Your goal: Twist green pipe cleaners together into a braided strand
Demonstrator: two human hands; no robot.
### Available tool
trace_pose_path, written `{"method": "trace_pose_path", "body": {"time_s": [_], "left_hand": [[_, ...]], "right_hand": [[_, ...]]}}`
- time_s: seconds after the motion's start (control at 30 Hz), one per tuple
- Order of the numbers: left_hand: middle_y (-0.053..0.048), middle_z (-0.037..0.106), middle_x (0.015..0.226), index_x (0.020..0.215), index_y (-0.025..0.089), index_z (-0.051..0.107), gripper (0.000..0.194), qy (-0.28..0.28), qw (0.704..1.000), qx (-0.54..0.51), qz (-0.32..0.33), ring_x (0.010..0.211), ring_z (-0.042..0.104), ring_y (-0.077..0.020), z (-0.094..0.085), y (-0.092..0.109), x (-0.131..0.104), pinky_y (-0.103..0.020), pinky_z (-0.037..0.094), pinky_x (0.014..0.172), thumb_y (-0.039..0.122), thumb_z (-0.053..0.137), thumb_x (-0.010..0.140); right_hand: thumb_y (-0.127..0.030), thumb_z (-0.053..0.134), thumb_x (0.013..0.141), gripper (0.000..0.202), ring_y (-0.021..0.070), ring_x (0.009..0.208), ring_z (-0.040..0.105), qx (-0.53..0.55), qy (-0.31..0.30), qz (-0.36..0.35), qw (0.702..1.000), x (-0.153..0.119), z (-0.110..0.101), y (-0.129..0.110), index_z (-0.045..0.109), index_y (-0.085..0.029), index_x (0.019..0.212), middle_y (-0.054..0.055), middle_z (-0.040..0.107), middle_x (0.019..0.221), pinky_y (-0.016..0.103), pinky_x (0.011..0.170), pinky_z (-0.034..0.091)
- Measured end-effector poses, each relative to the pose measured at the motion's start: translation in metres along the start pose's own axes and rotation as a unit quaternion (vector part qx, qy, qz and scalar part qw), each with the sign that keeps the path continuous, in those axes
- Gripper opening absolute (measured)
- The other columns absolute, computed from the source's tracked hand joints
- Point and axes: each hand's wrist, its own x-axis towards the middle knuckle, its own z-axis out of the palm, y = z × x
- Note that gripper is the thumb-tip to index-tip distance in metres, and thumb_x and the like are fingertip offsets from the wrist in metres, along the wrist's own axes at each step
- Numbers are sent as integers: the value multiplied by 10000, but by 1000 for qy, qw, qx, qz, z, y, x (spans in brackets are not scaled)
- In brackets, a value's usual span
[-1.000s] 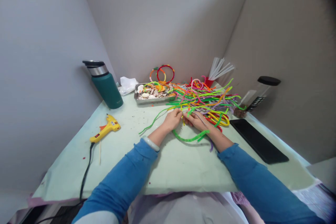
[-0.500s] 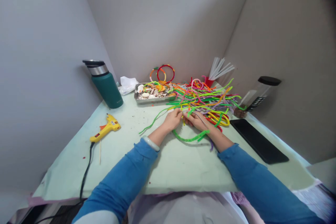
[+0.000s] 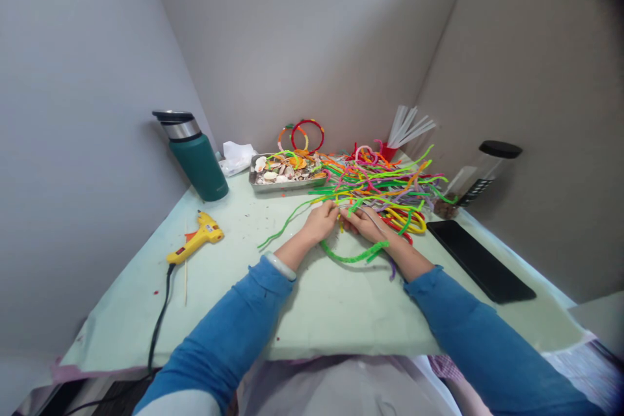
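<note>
We are still pinching the hoop (image 3: 351, 259) at its far side with our left hand (image 3: 320, 221) and right hand (image 3: 363, 224), fingertips nearly meeting beside the pile (image 3: 385, 182). Its green curve is lying nearer us, and we are seeing no clear shift from earlier.

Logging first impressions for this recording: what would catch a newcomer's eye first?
Most likely the tangle of bright pipe cleaners at the back of the table, just beyond the two hands, with a fuzzy green curve below them. Next, the yellow glue gun lying on the left, and the teal bottle behind it.
</note>
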Motion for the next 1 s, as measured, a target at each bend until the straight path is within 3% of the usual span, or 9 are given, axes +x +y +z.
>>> {"method": "trace_pose_path", "body": {"time_s": [0.33, 1.0], "left_hand": [[-6, 567, 723, 765, 164, 524, 189, -6, 1000, 3, -4, 665, 484, -118, -2, 3, -1, -229, 365, 624, 259, 375, 831], [10, 526, 655, 720, 170, 506, 190, -6, 1000, -3, -6, 633, 458, -109, -2, 1, 0, -218, 348, 599, 268, 379, 822]], "right_hand": [[-432, 401, 828, 381, 101, 461, 444, -6, 2, 1, 1000, 0, 0, 0, 537, -146, 616, -1, 499, 511, 235, 479, 347], [-495, 411, 812, 428, 103, 454, 440, -1, 1, 7, 1000, -1, 0, -4, 539, -147, 598, 1, 499, 496, 243, 480, 350]]}}
